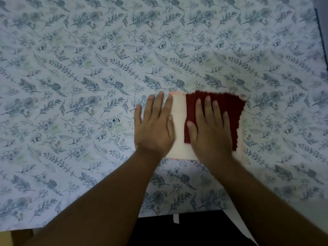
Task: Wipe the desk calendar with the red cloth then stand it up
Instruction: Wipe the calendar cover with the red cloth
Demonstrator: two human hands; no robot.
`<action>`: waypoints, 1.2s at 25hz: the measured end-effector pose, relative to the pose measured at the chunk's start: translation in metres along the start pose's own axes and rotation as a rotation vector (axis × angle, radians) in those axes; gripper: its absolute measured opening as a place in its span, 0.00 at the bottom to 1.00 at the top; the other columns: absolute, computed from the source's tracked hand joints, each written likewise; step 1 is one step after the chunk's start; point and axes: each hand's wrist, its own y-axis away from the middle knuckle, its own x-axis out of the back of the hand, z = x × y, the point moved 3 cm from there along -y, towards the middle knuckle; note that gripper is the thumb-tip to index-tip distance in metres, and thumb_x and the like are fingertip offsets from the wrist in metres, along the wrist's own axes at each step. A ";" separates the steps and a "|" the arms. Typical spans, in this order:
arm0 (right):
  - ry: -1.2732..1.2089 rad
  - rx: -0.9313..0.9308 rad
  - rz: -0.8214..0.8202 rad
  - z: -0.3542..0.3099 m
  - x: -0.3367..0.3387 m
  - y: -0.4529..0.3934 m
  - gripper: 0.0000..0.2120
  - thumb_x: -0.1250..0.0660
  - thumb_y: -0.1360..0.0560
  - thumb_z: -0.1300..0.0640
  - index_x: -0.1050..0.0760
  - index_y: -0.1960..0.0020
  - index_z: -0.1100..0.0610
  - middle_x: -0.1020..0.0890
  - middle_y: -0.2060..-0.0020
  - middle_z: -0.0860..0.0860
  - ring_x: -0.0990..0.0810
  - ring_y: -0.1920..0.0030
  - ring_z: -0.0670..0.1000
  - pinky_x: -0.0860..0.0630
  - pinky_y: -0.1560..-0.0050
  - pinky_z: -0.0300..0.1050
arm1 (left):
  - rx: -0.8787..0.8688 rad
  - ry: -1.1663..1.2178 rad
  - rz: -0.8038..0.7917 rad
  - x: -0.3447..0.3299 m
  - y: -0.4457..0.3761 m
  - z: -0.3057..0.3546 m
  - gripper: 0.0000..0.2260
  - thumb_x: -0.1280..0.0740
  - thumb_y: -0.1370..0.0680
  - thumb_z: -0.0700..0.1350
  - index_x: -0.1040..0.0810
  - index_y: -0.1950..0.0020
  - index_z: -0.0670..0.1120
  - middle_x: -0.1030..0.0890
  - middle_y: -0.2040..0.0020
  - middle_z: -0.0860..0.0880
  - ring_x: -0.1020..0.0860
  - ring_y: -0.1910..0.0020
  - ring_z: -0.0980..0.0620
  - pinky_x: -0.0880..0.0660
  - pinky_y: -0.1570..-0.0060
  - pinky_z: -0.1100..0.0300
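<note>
So the desk calendar (179, 125) was lying flat on the table, which had a floral leaf-print cover (88, 68) over it, and both hands were on top of it. The right hand (211, 128) was pressed palm-down on the red cloth (227, 103), fingers spread and flat, not clenched around anything, just pinning the cloth against the calendar's face. The cloth stuck out past the fingertips on the far side and off to the right of that hand, covering most of the calendar's right half. It looked a bit blurry at its right edge.

The left hand (154, 126) was also flat and open, nothing gripped. It sat over the calendar's left edge, partly on the calendar and partly on the cover. Between the two hands there was a bare pale strip of the calendar showing, and you could see a thin orange-ish edge along its far and near sides. The two hands were close but not touching.
</note>
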 end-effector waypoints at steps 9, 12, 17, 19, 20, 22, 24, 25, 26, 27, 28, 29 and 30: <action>-0.006 -0.042 -0.059 0.022 -0.002 0.039 0.31 0.57 0.17 0.41 0.55 0.18 0.52 0.52 0.19 0.54 0.55 0.19 0.55 0.56 0.22 0.58 | 0.001 -0.006 0.045 0.000 0.000 0.001 0.25 0.49 0.15 0.51 0.43 0.17 0.53 0.41 0.17 0.50 0.45 0.17 0.48 0.51 0.21 0.40; -0.006 -0.056 -0.025 0.021 0.008 -0.024 0.32 0.57 0.17 0.41 0.56 0.18 0.54 0.52 0.18 0.57 0.54 0.20 0.57 0.54 0.22 0.60 | -0.004 -0.006 0.058 0.000 0.000 0.001 0.25 0.49 0.16 0.50 0.41 0.17 0.53 0.40 0.17 0.50 0.45 0.17 0.47 0.50 0.21 0.40; 0.010 -0.052 -0.038 0.037 0.005 0.044 0.31 0.56 0.17 0.40 0.55 0.18 0.52 0.52 0.19 0.56 0.54 0.20 0.57 0.54 0.22 0.60 | -0.006 -0.025 0.049 -0.001 0.000 0.000 0.25 0.51 0.16 0.51 0.43 0.17 0.53 0.41 0.17 0.50 0.46 0.17 0.48 0.50 0.21 0.39; 0.005 -0.055 -0.041 0.045 0.000 0.046 0.31 0.55 0.17 0.40 0.53 0.18 0.52 0.50 0.19 0.56 0.52 0.20 0.58 0.53 0.22 0.60 | -0.005 -0.023 0.040 -0.001 0.000 0.000 0.26 0.51 0.16 0.52 0.44 0.17 0.53 0.42 0.16 0.50 0.46 0.17 0.48 0.51 0.21 0.39; 0.014 -0.063 -0.020 0.045 0.001 0.027 0.32 0.55 0.17 0.40 0.53 0.18 0.53 0.49 0.19 0.57 0.52 0.20 0.58 0.52 0.22 0.61 | -0.008 -0.018 0.032 -0.001 0.000 -0.001 0.26 0.52 0.16 0.52 0.44 0.17 0.53 0.43 0.16 0.50 0.47 0.17 0.48 0.51 0.21 0.39; 0.002 -0.075 -0.005 0.045 0.011 -0.022 0.32 0.56 0.17 0.40 0.55 0.18 0.53 0.50 0.19 0.58 0.52 0.20 0.59 0.52 0.22 0.62 | -0.012 -0.021 0.028 0.000 0.000 0.000 0.26 0.51 0.16 0.52 0.44 0.17 0.53 0.43 0.16 0.50 0.47 0.17 0.48 0.51 0.21 0.39; -0.019 -0.085 0.010 0.047 0.014 -0.033 0.32 0.56 0.17 0.39 0.56 0.18 0.53 0.51 0.19 0.59 0.53 0.20 0.60 0.52 0.22 0.62 | -0.013 -0.021 0.023 0.000 0.000 0.001 0.26 0.52 0.16 0.52 0.45 0.16 0.53 0.43 0.16 0.50 0.47 0.17 0.48 0.51 0.21 0.39; -0.009 -0.092 0.020 0.049 0.012 -0.019 0.32 0.57 0.17 0.39 0.56 0.18 0.53 0.51 0.19 0.59 0.53 0.20 0.60 0.52 0.22 0.62 | -0.010 -0.015 0.017 0.000 0.000 0.001 0.26 0.52 0.16 0.52 0.45 0.16 0.54 0.43 0.16 0.50 0.48 0.17 0.48 0.52 0.20 0.40; -0.016 -0.098 0.016 0.050 0.009 0.006 0.32 0.57 0.17 0.39 0.55 0.18 0.53 0.51 0.19 0.59 0.53 0.20 0.59 0.53 0.22 0.62 | -0.005 -0.013 0.014 0.001 0.001 0.001 0.26 0.52 0.16 0.52 0.45 0.16 0.54 0.44 0.16 0.50 0.48 0.17 0.48 0.52 0.20 0.40; -0.016 -0.100 -0.006 0.049 0.007 0.035 0.32 0.57 0.17 0.39 0.55 0.18 0.53 0.51 0.19 0.58 0.54 0.20 0.59 0.54 0.22 0.61 | -0.001 -0.013 0.014 0.001 0.001 0.001 0.26 0.52 0.16 0.52 0.46 0.16 0.54 0.44 0.16 0.50 0.48 0.17 0.48 0.53 0.20 0.40; -0.020 -0.091 -0.031 0.050 0.006 0.055 0.32 0.57 0.17 0.39 0.55 0.18 0.52 0.52 0.19 0.58 0.54 0.20 0.59 0.54 0.22 0.60 | -0.001 -0.012 0.014 0.000 0.000 0.001 0.26 0.53 0.16 0.52 0.46 0.16 0.54 0.44 0.16 0.50 0.48 0.17 0.48 0.53 0.20 0.40; -0.013 -0.075 -0.044 0.053 0.003 0.061 0.32 0.57 0.17 0.39 0.55 0.18 0.52 0.51 0.19 0.57 0.54 0.20 0.58 0.54 0.22 0.60 | -0.001 -0.010 0.014 0.000 0.000 0.001 0.26 0.53 0.16 0.52 0.46 0.16 0.54 0.44 0.16 0.50 0.49 0.17 0.48 0.53 0.20 0.40; 0.001 -0.063 -0.040 0.055 0.001 0.052 0.32 0.57 0.17 0.39 0.55 0.18 0.52 0.51 0.19 0.58 0.53 0.20 0.59 0.53 0.22 0.61 | -0.005 -0.009 0.013 0.000 0.000 0.001 0.26 0.53 0.16 0.52 0.46 0.16 0.54 0.45 0.16 0.50 0.49 0.17 0.48 0.53 0.20 0.40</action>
